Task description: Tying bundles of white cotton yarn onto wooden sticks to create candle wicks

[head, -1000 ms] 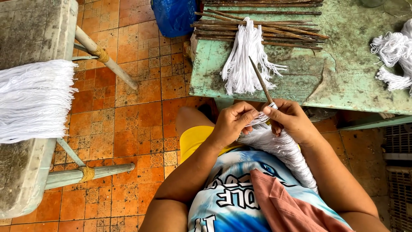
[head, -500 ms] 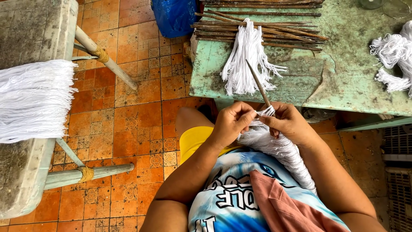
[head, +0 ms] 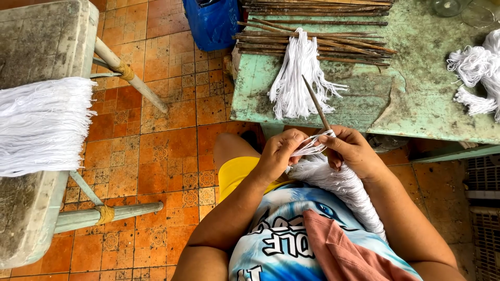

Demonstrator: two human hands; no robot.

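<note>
My left hand [head: 278,153] and my right hand [head: 351,151] meet over my lap, just below the green table's edge. Between them they pinch white threads wound around the lower end of a thin brown stick [head: 315,106], which points up and to the left. My right hand grips the stick's base; my left hand pulls a loop of thread. A thick bundle of white yarn [head: 344,190] hangs from the hands down across my lap.
A worn green table [head: 416,99] holds a pile of brown sticks [head: 312,36], a tied white yarn tassel [head: 297,78] and loose yarn [head: 476,70] at right. A grey bench [head: 31,52] at left carries a white yarn sheaf [head: 44,125]. A blue bin [head: 211,21] stands on orange tiles.
The stick's top has tilted slightly further left while the hands keep working thread around its base. Both hands stay in the same place.
</note>
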